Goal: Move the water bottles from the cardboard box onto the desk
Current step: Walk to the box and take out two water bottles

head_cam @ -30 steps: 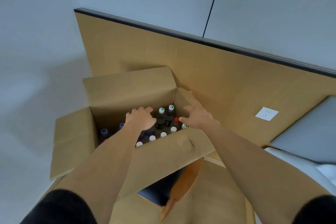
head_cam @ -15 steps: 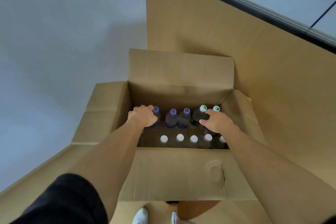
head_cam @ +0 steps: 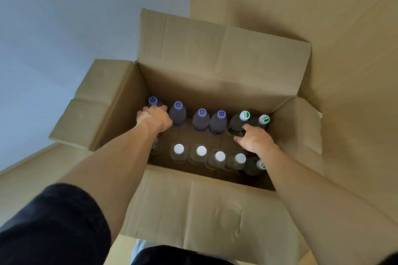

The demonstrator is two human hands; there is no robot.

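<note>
An open cardboard box holds several upright bottles. The back row has purple-capped bottles and two dark bottles with green-and-white caps. The front row has clear white-capped bottles. My left hand is inside the box at the far left, fingers curled round the leftmost purple-capped bottle just below its cap. My right hand reaches in at the right, its fingers wrapping the dark green-capped bottle. Both bottles stand in the box.
The box's four flaps are folded outward; the back flap stands tall. Light wooden desk surface lies behind and to the right of the box. Grey floor shows at the upper left. Another dark bottle stands under my right wrist.
The view has closed in on the box. Both hands have sunk lower among the bottles, the left onto the leftmost purple-capped bottle, the right onto the dark green-capped one.
</note>
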